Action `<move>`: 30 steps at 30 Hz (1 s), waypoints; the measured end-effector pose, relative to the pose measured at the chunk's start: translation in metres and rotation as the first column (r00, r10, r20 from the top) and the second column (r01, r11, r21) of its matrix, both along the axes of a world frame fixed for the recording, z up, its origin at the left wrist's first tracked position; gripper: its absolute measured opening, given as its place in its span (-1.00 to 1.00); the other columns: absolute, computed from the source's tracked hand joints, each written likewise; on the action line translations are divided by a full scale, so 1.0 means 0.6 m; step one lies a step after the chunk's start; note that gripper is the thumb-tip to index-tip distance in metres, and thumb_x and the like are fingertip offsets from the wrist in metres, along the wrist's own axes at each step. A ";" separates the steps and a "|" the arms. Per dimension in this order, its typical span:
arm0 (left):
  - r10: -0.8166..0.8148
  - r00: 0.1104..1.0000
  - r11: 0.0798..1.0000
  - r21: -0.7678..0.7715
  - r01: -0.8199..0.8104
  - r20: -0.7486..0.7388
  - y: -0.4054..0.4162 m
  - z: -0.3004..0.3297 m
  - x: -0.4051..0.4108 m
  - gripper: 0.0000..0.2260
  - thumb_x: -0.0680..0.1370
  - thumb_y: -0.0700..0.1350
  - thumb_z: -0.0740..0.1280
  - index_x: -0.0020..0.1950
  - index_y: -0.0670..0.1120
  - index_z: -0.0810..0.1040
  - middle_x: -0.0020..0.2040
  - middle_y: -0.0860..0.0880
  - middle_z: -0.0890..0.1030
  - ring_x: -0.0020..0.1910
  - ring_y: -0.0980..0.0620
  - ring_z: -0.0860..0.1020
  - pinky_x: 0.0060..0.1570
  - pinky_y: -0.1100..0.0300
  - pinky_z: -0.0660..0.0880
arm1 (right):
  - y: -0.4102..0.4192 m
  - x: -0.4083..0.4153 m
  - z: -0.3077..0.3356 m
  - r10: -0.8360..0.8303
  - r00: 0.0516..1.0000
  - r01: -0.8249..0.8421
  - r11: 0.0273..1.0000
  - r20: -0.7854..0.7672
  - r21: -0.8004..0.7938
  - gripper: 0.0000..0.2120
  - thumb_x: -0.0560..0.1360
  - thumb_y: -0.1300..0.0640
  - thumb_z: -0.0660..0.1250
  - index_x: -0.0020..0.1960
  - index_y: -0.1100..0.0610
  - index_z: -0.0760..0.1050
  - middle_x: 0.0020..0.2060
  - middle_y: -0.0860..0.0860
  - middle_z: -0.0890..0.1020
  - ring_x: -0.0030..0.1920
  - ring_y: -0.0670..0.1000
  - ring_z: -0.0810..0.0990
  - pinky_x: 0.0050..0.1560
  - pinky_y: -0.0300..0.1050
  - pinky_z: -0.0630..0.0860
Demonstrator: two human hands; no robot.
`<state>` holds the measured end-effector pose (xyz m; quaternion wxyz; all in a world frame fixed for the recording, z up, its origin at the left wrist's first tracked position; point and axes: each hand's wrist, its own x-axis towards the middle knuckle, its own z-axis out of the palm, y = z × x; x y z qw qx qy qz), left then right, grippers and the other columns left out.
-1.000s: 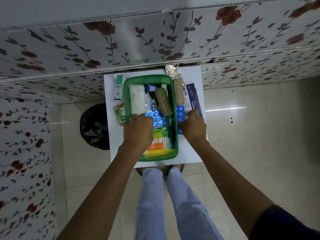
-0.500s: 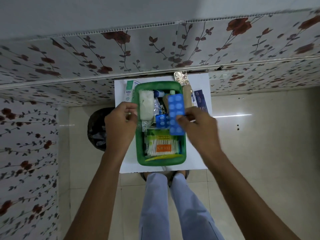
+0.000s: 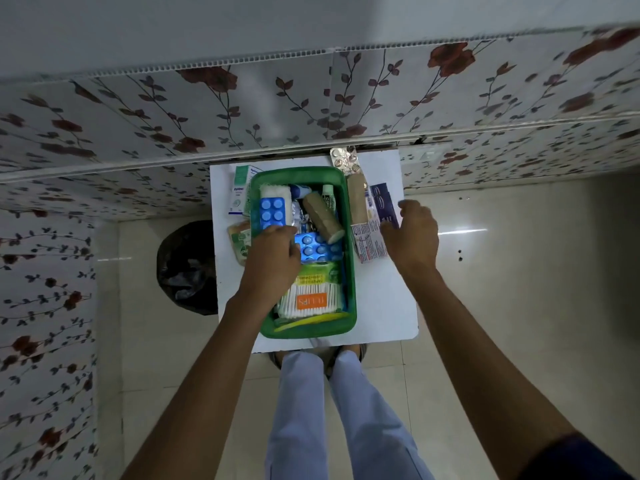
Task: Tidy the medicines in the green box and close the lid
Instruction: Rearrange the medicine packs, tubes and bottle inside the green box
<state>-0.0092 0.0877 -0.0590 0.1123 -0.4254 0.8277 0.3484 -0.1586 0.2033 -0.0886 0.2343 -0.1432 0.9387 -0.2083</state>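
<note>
The open green box (image 3: 350, 244) stands on a small white table (image 3: 388, 306), packed with a cotton-bud pack (image 3: 311, 301), a brown bandage roll (image 3: 323, 216), white gauze (image 3: 275, 190) and a flat blue blister strip (image 3: 317, 249). My left hand (image 3: 273, 258) reaches into the box's left side, fingers closed on the lower end of a second blue blister strip (image 3: 272, 211). My right hand (image 3: 412, 233) is outside the box on the right, fingers apart over a dark blue carton (image 3: 382, 199) and a printed strip (image 3: 369, 242). No lid is in view.
Outside the box lie a second brown roll (image 3: 357, 199), a silver blister strip (image 3: 344, 161) at the back, a white-green carton (image 3: 242, 188) and a green sachet (image 3: 239, 242) on the left. A black bin bag (image 3: 187, 268) sits on the floor to the left. A floral wall stands behind the table.
The blue blister strip went from my right hand above the box to my left hand at the box's left side. My right hand moved right, out over the carton on the table.
</note>
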 end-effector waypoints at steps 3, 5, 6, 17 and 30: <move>-0.015 1.000 1.000 -0.001 0.015 0.015 0.002 -0.004 -0.005 -0.67 0.53 -0.26 0.18 0.29 -0.22 0.45 0.21 -0.29 0.53 0.17 -0.24 0.50 0.16 0.01 0.41 | -0.001 -0.004 -0.030 0.048 0.996 -0.055 0.995 0.077 0.085 -0.47 0.40 0.08 0.40 0.26 0.26 0.32 0.16 0.26 0.48 0.14 0.25 0.46 0.11 0.10 0.45; -0.001 1.000 1.000 0.007 0.001 -0.020 0.003 -0.002 -0.006 -0.68 0.54 -0.25 0.18 0.29 -0.21 0.46 0.21 -0.27 0.54 0.15 -0.22 0.52 0.16 -0.03 0.45 | -0.010 -0.007 -0.041 0.040 0.995 -0.048 0.996 0.095 0.081 -0.45 0.36 0.05 0.45 0.23 0.25 0.33 0.14 0.24 0.50 0.14 0.25 0.48 0.11 0.13 0.46; 0.014 0.999 1.000 0.011 -0.014 -0.047 0.003 0.000 -0.005 -0.69 0.54 -0.25 0.18 0.28 -0.20 0.46 0.22 -0.25 0.54 0.14 -0.20 0.53 0.14 -0.02 0.47 | -0.016 -0.010 -0.045 0.020 0.994 -0.030 0.996 0.112 0.084 -0.47 0.35 0.04 0.45 0.19 0.24 0.35 0.12 0.23 0.53 0.12 0.24 0.51 0.10 0.13 0.49; 0.256 0.934 0.967 0.054 -0.250 -0.250 -0.006 0.022 -0.015 -0.78 0.55 -0.21 0.22 0.15 -0.12 0.56 0.06 -0.09 0.63 -0.07 0.10 0.51 -0.24 0.47 0.37 | 0.021 -0.033 0.000 0.112 0.979 -0.135 0.982 0.172 0.131 -0.77 0.53 0.17 0.18 0.11 0.28 0.41 0.02 0.27 0.60 -0.05 0.27 0.59 -0.08 0.09 0.59; 0.617 0.728 0.750 0.506 -0.426 -0.299 -0.013 0.045 -0.012 -0.88 0.55 -0.10 0.26 0.02 -0.03 0.57 -0.11 -0.01 0.64 -0.11 0.02 0.62 -0.09 0.12 0.60 | -0.028 0.044 0.152 0.110 0.978 -0.033 0.920 0.176 -0.390 -0.71 0.54 0.26 0.15 0.24 0.10 0.39 -0.03 -0.01 0.58 -0.08 -0.02 0.54 -0.15 -0.18 0.55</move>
